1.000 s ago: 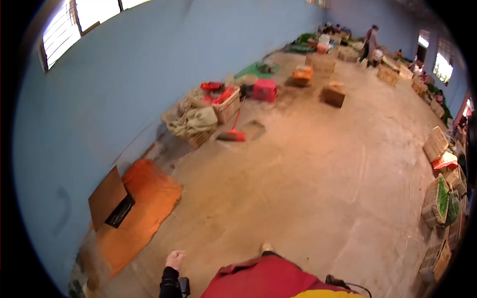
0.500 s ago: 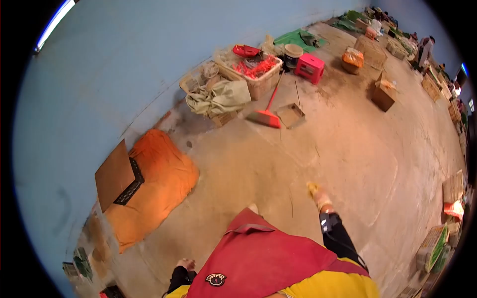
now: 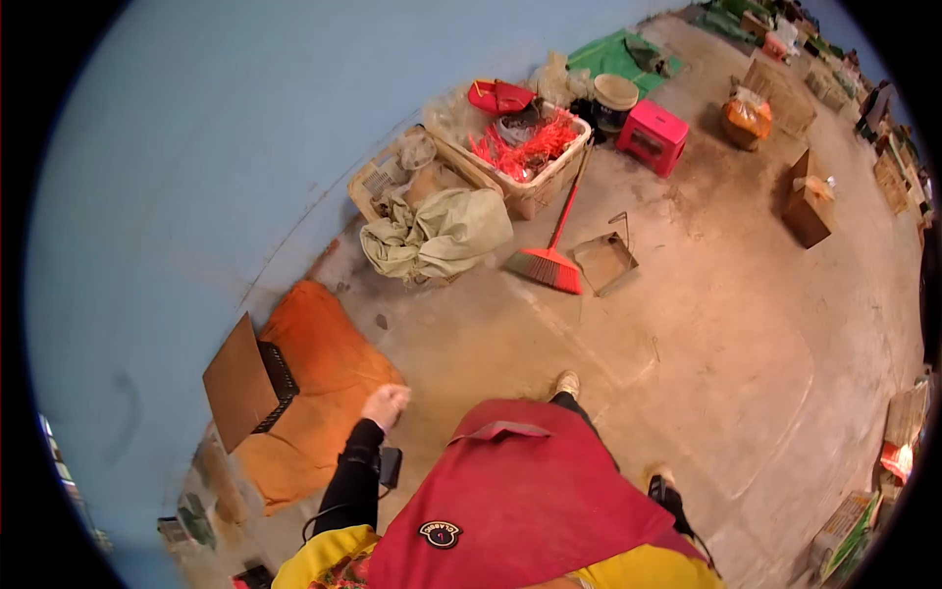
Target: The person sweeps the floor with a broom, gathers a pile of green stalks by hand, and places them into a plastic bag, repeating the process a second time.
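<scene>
Two hands: both bare and empty, swung out beside a red apron (image 3: 520, 491), as they would be in walking.
Left hand (image 3: 385, 404): loosely curled, its grip closed on nothing, hanging over the inner edge of the orange cloth (image 3: 314, 393).
Right hand (image 3: 657, 478): only a small part shows past the apron's edge, low on the right; I cannot tell whether its grip is apart or together.
Orange cloth: spread flat on the floor (image 3: 706, 334) against the blue wall (image 3: 196, 177), just beside the left hand, below and to its left.
Brown board (image 3: 235, 381): propped on the cloth's far edge with a dark crate (image 3: 280, 371) touching it, likely leaned there to keep the floor free.
Broom (image 3: 551, 250): red, handle resting on the basket (image 3: 535, 187) of red scraps, bristles on the floor next to a dustpan (image 3: 605, 263); well apart from both hands.
Green sack (image 3: 437, 236): slumped over a crate by the wall.
</scene>
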{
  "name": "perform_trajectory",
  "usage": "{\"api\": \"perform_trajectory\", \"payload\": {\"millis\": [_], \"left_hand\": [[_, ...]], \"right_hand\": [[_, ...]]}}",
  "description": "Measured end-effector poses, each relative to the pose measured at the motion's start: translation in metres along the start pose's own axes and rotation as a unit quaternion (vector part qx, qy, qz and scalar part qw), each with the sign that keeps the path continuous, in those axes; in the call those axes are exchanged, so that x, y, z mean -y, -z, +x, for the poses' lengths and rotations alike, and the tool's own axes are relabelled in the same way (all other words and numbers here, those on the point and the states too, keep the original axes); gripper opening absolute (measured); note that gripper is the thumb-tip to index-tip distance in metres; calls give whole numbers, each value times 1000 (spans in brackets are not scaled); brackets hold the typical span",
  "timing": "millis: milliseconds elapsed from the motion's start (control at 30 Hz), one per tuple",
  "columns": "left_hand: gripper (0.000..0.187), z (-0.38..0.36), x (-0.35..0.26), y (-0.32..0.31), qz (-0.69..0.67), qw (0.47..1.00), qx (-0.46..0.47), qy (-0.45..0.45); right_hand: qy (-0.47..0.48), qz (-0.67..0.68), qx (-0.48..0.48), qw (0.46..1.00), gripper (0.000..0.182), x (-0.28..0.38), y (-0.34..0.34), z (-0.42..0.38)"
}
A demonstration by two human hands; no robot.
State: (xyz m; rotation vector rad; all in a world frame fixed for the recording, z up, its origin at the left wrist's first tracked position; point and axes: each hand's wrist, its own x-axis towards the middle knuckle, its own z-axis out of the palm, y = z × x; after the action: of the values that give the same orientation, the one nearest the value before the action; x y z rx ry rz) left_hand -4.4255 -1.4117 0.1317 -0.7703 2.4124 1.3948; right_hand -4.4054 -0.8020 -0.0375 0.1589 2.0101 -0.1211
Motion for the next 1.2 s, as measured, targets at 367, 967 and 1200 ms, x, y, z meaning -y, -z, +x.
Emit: {"api": "perform_trajectory", "payload": {"millis": [367,967,1200], "left_hand": [[27,102,14,-19,42,960,126,247],[36,467,-72,-89,193,927,318,52],[54,485,-23,-142,328,896,290,75]], "right_hand": [[139,505,-156,838,20,220,344,138],[110,299,-128,939,22,410,381,354],[70,474,-87,873,23,408,370,570]]}}
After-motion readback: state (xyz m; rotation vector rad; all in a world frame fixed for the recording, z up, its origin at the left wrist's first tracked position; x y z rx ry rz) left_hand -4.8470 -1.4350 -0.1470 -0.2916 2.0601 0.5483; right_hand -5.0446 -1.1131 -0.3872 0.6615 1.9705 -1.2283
